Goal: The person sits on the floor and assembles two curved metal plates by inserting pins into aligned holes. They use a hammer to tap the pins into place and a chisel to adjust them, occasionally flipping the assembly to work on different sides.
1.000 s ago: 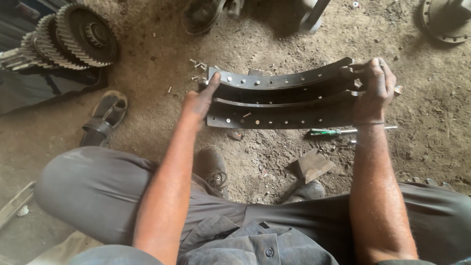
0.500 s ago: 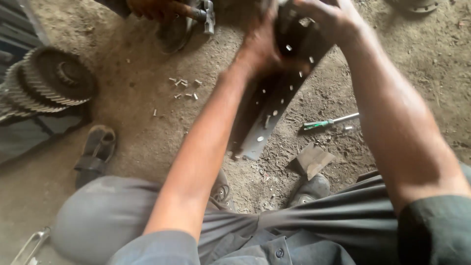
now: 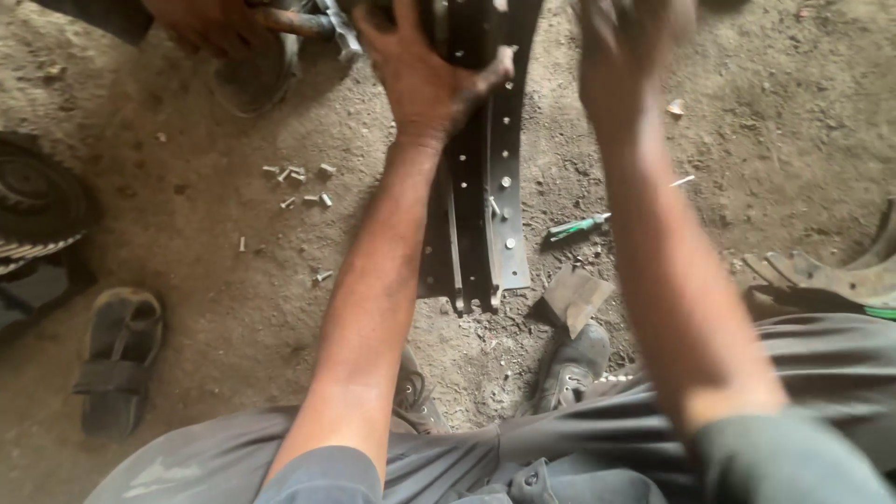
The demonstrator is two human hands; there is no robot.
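Dirt floor [image 3: 187, 233]. Left hand [image 3: 425, 79] grasps upright brake shoe [image 3: 485, 205] at 12 o'clock; right hand [image 3: 625, 56] blurred, finger state indeterminate. Rivets [image 3: 299, 177] at 10 o'clock.

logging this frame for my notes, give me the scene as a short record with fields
setting: dirt floor, seen from above
left hand: left hand gripping the upper part of the brake shoe
right hand: right hand raised beside the shoe, blurred; grip unclear
brake shoe: dark curved metal with rivet holes, stood on end, lower end on the floor
nearby: rivets left of the arm, screwdriver to the right, sandal at left, gear at left edge
other person: a hand at top, holding a tool
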